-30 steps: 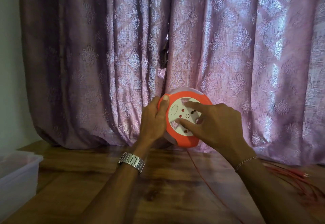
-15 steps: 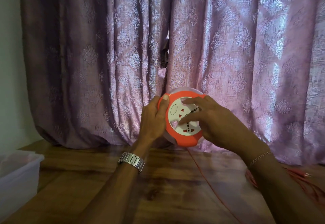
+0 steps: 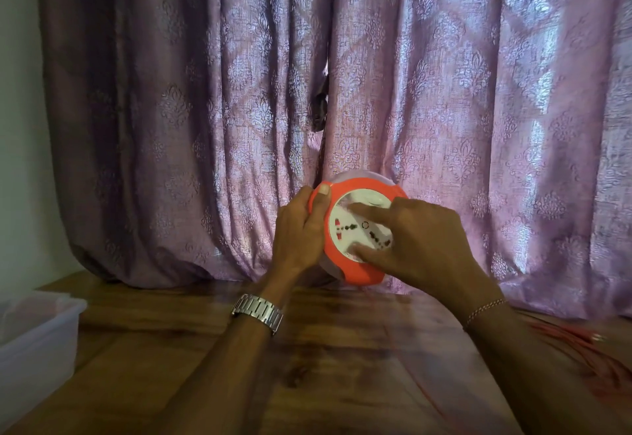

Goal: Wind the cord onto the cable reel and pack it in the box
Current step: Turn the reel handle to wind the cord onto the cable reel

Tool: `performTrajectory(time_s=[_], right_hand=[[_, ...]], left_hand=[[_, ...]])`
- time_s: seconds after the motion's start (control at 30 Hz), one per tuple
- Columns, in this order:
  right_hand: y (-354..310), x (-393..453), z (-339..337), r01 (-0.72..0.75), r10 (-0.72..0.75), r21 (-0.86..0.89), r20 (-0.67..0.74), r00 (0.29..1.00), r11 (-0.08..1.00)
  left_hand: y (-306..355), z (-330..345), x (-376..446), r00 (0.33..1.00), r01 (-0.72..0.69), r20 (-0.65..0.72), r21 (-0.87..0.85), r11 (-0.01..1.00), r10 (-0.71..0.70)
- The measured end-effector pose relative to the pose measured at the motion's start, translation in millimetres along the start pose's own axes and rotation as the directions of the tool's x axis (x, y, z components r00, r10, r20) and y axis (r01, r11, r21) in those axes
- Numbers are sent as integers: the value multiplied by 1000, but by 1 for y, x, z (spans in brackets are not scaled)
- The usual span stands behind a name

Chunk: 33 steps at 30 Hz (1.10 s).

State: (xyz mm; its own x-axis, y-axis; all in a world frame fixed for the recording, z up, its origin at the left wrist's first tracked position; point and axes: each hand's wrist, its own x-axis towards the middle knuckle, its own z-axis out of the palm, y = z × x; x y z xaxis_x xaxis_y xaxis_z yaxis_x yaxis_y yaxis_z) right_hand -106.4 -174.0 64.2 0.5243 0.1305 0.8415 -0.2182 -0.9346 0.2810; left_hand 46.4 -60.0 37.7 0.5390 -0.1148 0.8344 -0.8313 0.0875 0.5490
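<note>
two forearms reach out over a dark wooden surface (image 3: 307, 383), a metal watch (image 3: 258, 312) on the left wrist and a thin bracelet (image 3: 485, 308) on the right. at the near left edge sits a translucent plastic box (image 3: 34, 342), open at the top and apparently waiting for the finished job. on the right, loose loops of red cord (image 3: 578, 349) lie heaped on the wood, and a blurred red strand seems to run across the surface toward the reel; most of the cord is plainly not yet wound in. beyond the wrists, the orange cable reel (image 3: 355, 226) is held up just above the far part of the surface, its white socket face turned toward the camera. the left hand (image 3: 297, 233) grips the reel's left rim, fingers wrapped behind and thumb laid on the orange edge, apparently to keep the housing steady. the right hand (image 3: 424, 239) is spread, with straight fingers pressing on the white face at its upper and lower parts, a hold that suits turning the centre disc to draw cord in. winding looks to be the step in hand, with packing to follow. behind everything hangs a patterned mauve curtain (image 3: 444, 92), its hem resting on the surface.
</note>
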Motion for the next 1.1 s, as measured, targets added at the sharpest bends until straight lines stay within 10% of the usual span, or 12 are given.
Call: performTrajectory(time_s=[0.23, 0.4, 0.53, 0.7, 1.1], right_hand=[[4, 1, 1, -56, 54, -34, -41, 998, 998], [12, 4, -6, 158, -150, 71, -102, 983, 985], [15, 5, -9, 248, -264, 158, 90, 960, 956], [0, 3, -11, 219, -260, 190, 230, 938, 957], [-2, -2, 1, 93, -92, -4, 87, 992, 996]], left_hand=[[-2, 2, -1, 1000, -9, 9, -13, 1000, 9], [-5, 1, 3, 1000, -17, -18, 15, 1000, 18], [-6, -1, 3, 1000, -27, -14, 24, 999, 27], [-5, 0, 2, 1000, -12, -12, -3, 1000, 12], [-2, -3, 5, 1000, -23, -17, 5, 1000, 23]])
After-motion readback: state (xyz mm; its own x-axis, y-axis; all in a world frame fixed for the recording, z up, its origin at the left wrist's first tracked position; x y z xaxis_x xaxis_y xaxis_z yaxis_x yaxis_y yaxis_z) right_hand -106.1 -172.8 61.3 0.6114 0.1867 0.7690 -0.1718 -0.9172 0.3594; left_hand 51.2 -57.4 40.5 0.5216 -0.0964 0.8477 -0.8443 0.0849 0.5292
